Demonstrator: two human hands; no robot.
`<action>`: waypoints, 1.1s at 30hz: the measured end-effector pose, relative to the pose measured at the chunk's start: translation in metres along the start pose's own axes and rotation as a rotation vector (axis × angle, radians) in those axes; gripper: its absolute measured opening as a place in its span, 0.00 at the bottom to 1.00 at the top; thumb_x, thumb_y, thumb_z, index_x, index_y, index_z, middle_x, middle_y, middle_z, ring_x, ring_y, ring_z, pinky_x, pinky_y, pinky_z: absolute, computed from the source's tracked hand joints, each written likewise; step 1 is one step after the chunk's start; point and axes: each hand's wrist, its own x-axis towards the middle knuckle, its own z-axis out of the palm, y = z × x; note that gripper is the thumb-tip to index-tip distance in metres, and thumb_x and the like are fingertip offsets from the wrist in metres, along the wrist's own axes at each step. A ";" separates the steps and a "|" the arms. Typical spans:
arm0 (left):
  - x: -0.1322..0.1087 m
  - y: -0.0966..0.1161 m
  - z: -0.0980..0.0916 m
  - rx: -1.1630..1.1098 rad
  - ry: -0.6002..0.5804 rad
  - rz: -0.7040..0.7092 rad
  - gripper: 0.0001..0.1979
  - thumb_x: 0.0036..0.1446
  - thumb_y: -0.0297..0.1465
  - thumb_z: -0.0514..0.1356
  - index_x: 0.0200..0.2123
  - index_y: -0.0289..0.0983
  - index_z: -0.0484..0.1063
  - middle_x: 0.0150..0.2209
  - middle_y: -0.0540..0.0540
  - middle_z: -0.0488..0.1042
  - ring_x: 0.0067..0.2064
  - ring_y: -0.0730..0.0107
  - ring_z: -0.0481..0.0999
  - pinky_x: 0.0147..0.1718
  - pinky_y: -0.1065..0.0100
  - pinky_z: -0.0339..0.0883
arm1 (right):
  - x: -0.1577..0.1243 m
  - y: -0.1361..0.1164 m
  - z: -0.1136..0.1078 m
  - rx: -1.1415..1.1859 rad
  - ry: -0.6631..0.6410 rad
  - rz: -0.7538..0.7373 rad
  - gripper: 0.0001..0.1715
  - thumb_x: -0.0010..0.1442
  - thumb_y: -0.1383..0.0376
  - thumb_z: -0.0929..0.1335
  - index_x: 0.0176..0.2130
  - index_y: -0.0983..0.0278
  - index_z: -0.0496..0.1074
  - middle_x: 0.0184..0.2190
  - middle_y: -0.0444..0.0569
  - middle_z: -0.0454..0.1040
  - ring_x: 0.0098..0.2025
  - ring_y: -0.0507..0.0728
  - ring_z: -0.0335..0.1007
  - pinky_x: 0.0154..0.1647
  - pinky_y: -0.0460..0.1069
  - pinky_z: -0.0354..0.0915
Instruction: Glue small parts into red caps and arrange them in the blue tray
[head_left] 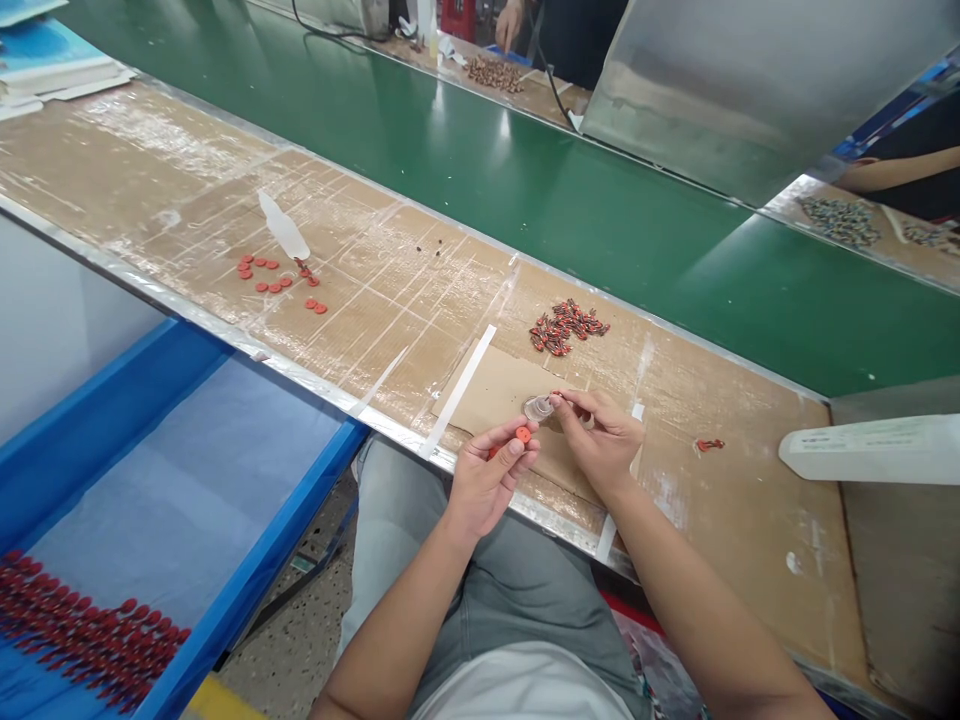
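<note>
Between the thumb and fingers of my left hand is a small round orange-red disc. My right hand is pinched at the rim of a small clear round container, just above my left fingertips; a tiny reddish piece shows at its fingertips, too small to make out. Both hands are over a brown cardboard sheet on the table. Behind them lies a pile of small red and black parts. More orange-red discs are scattered farther left, near a white bottle.
A green conveyor belt runs behind the table. At the right lies a large white bottle, with a small red piece nearby. A blue tray with rows of red parts is at lower left. Across the belt, another person's hand shows.
</note>
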 end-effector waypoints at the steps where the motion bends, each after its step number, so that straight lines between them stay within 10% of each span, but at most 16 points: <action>1: 0.000 0.000 0.000 0.004 0.005 0.001 0.15 0.48 0.29 0.71 0.41 0.37 0.80 0.45 0.44 0.81 0.39 0.75 0.81 0.43 0.75 0.74 | 0.000 -0.002 -0.001 0.045 0.022 0.053 0.08 0.54 0.61 0.75 0.37 0.59 0.80 0.34 0.47 0.82 0.30 0.54 0.75 0.34 0.52 0.73; 9: -0.007 0.001 0.012 -0.031 0.029 -0.008 0.14 0.48 0.30 0.72 0.40 0.37 0.81 0.41 0.44 0.82 0.39 0.71 0.82 0.38 0.76 0.75 | -0.002 -0.031 -0.017 0.393 0.116 0.418 0.13 0.50 0.59 0.77 0.36 0.62 0.80 0.33 0.49 0.82 0.31 0.56 0.80 0.31 0.50 0.77; 18: -0.029 0.002 0.031 -0.013 0.027 0.036 0.13 0.48 0.31 0.72 0.40 0.38 0.81 0.40 0.43 0.82 0.43 0.63 0.82 0.43 0.69 0.76 | -0.033 -0.080 -0.030 0.395 0.066 0.209 0.09 0.51 0.66 0.77 0.36 0.58 0.80 0.34 0.47 0.82 0.34 0.57 0.81 0.39 0.54 0.79; 33: -0.034 0.000 0.033 0.029 0.026 0.124 0.13 0.47 0.31 0.72 0.39 0.38 0.82 0.40 0.43 0.83 0.44 0.61 0.82 0.48 0.64 0.75 | -0.034 -0.082 -0.028 0.362 0.040 0.113 0.10 0.51 0.68 0.77 0.36 0.57 0.80 0.33 0.46 0.82 0.33 0.57 0.80 0.35 0.53 0.78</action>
